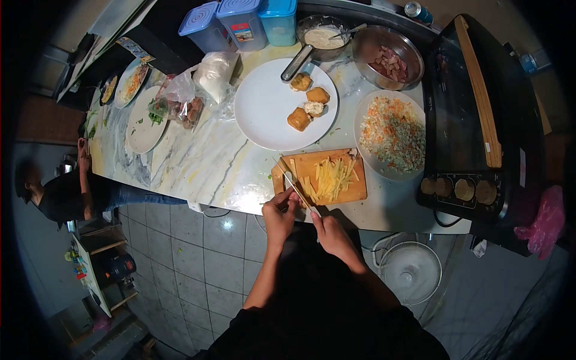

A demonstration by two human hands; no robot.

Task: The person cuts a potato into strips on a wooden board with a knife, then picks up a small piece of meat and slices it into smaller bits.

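My right hand grips a knife by its handle, with the blade pointing up and left over the wooden cutting board. Close against the blade, my left hand has its fingers curled together; what they pinch, if anything, is hidden. Pale yellow strips, cut thin, lie in a pile on the board to the right of the knife. Just beyond the board, a large white plate carries several browned fried pieces, one showing a pale filling.
A plate of chopped vegetables, a metal bowl of meat pieces and a bowl of white batter stand around. A black oven borders the right. Lidded containers stand behind. Another person is at the far left.
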